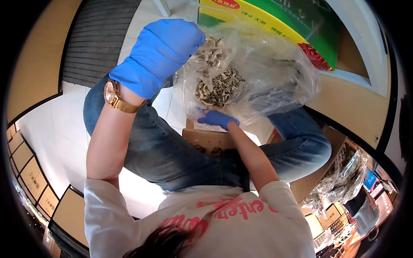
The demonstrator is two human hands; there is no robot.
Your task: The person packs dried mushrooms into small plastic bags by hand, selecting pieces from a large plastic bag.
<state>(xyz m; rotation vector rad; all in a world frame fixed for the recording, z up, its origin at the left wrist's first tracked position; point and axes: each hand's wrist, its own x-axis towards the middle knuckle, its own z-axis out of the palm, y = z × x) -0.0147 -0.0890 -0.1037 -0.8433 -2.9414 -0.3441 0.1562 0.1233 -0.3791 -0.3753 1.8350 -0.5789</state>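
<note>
A large clear plastic bag (279, 96) lies spread between my legs, with dried grey-brown strips (220, 88) inside that look like sliced dried mushrooms. My left hand (170, 45), in a blue glove with a gold watch at the wrist, is raised at the bag's left upper side. Its fingers are closed on the bag's gathered plastic, and more pale dried pieces (213, 53) show beside it. Lower down, my right hand (218, 119), also blue-gloved, grips the near side of the bag just below the strips. Its fingertips are partly covered by the plastic.
An open cardboard box (206, 138) with a few dark pieces sits below the bag. Behind stands a green and yellow printed carton (269, 19). A ribbed grey mat (97, 41) lies at left, and another filled plastic bag (340, 176) is at right.
</note>
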